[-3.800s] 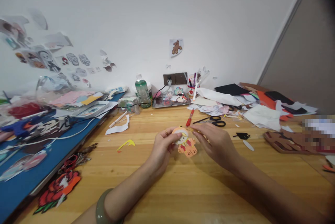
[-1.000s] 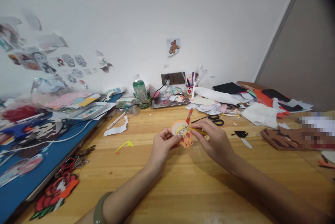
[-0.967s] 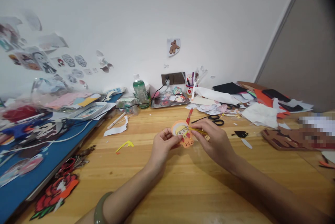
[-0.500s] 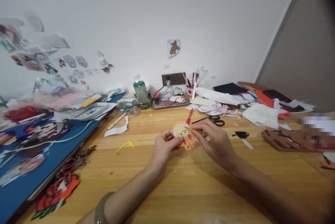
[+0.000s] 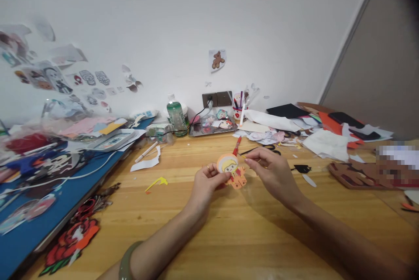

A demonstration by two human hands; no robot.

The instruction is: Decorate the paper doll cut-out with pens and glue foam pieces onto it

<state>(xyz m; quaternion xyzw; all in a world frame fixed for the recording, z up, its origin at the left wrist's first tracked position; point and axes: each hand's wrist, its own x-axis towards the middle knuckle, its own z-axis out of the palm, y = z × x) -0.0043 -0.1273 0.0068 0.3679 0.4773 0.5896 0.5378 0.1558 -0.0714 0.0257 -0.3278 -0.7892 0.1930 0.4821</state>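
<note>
A: What is the left hand [image 5: 207, 182] doing?
B: Its fingers are pinching the orange paper doll cutout [image 5: 231, 169] just above the wooden table [image 5: 229, 236].
A: Anything different?
B: The right hand [image 5: 273, 171] is drawing back rightward, fingers pinched, seemingly on a thin yellow sliver that lay across the doll's face a moment ago; the face is now uncovered.

Paper doll cutout [image 5: 233, 171], matt; wood table [image 5: 229, 227] w/ satin sheen; bottle [image 5: 176, 116] prob. plastic.

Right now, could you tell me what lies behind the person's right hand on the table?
Behind the right hand lie a red pen and black scissors, whose handles the hand mostly covers, with paper scraps further back.
</note>
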